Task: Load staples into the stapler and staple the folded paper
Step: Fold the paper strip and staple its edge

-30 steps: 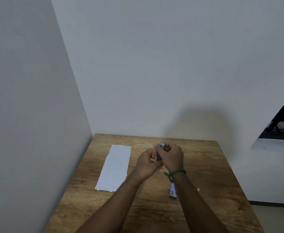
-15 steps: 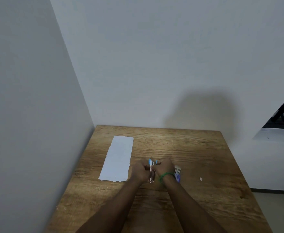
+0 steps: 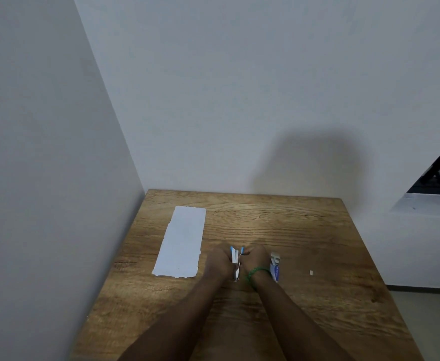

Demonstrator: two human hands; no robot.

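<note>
A small blue and white stapler [image 3: 236, 260] is held between both hands just above the wooden table [image 3: 317, 256]. My left hand [image 3: 217, 263] grips its left side and my right hand [image 3: 255, 259], with a green band at the wrist, grips its right side. The stapler looks opened, with a metal part pointing toward me. The folded white paper [image 3: 182, 242] lies flat to the left of my hands. A small blue and white staple box [image 3: 275, 267] lies just right of my right wrist. Staples themselves are too small to make out.
The table stands in a corner, with walls along its left and far edges. A tiny white scrap [image 3: 311, 272] lies on the right part of the table. Bare wood stretches behind and to the right of my hands.
Both hands came down and toward me with the stapler, from raised above the table to low near its surface. The staple box, earlier partly under my right forearm, now shows beside the wrist.
</note>
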